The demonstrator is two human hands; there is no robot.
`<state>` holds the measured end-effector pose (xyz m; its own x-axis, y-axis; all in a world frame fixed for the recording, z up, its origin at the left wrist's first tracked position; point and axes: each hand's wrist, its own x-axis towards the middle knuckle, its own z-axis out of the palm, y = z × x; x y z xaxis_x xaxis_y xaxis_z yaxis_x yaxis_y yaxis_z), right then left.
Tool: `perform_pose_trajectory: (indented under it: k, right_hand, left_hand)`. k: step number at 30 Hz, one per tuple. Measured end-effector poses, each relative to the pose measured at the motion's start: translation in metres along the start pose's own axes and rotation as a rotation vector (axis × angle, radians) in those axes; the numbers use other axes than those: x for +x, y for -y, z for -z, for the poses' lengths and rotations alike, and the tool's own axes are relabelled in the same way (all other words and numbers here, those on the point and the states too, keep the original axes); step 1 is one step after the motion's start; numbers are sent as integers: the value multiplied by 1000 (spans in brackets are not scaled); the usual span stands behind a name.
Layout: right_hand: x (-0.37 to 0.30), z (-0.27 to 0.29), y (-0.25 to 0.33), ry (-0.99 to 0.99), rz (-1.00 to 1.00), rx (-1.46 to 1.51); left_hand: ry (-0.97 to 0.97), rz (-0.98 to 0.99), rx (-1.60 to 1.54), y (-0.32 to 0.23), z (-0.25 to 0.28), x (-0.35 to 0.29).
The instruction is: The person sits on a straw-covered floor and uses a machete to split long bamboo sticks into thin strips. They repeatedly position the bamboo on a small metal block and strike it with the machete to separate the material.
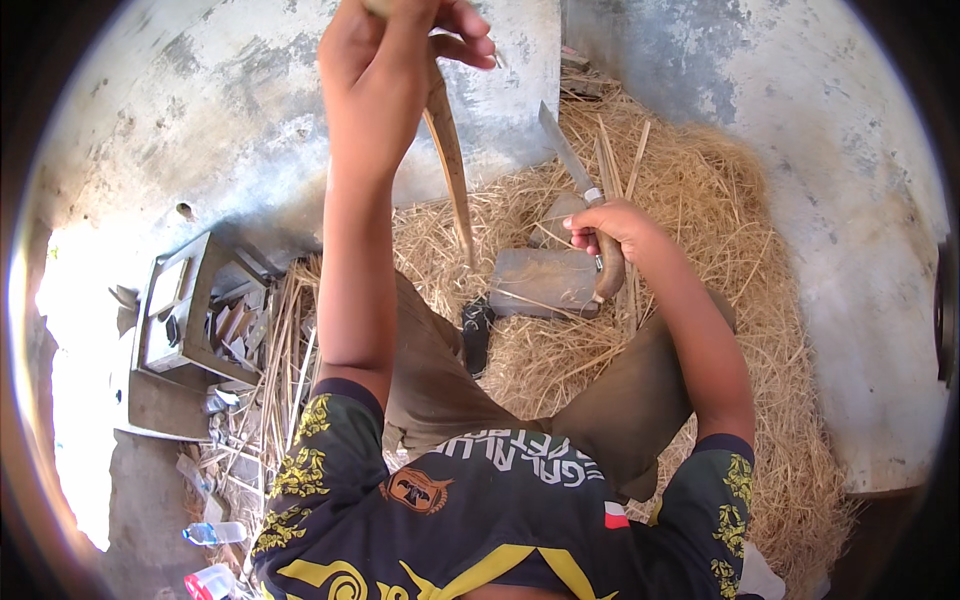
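A black shirt (pixel 560 520) with yellow patterns fills the lower edge, nearest of all. Beyond it, stained walls (pixel 840 250) close in the corner where a broad heap of dry straw (pixel 720 200) lies. Brown trousers (pixel 440 375) spread across the heap's near part, knees apart. By the heap's left edge stands a wooden box (pixel 222 364), its open side full of scraps, with loose sticks (pixel 290 385) piled against its right side; the raised left forearm cuts across the view between box and straw.

The left hand (pixel 385 50), clipped by the top edge, is curled around a curved wooden strip (pixel 448 150) that hangs down toward the straw's left part. A grey block (pixel 545 282) sits on the straw between the legs, what looks like a black shoe (pixel 477 335) by its near left corner. The right hand (pixel 618 225) grips a knife (pixel 570 155), blade pointing up and away; its handle covers the block's right edge, contact unclear. Smallest, a clear bottle (pixel 215 533) and a red-and-white cup (pixel 210 582) lie below the box.
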<state>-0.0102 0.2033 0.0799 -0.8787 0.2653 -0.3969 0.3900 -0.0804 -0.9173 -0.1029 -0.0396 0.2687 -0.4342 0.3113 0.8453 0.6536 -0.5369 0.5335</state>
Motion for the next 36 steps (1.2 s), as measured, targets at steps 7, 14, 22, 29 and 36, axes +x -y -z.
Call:
perform_pose_trajectory:
  k: [7, 14, 22, 29, 36]
  right_hand:
    - [-9, 8, -5, -65, 4, -63]
    - [-5, 16, -14, -94, -4, -58]
    - [-11, 16, -14, -104, -13, -113]
    - [-22, 9, -12, -72, 58, -27]
    - [-21, -24, -2, -38, 392, 191]
  left_hand:
    - [-84, 87, -28, -10, -23, 22]
    - [-184, 84, -237, 1, -18, 38]
    - [-216, 205, -363, 39, -14, 27]
    - [-31, 243, -394, 31, -5, 30]
    - [163, 296, 156, 28, -73, 36]
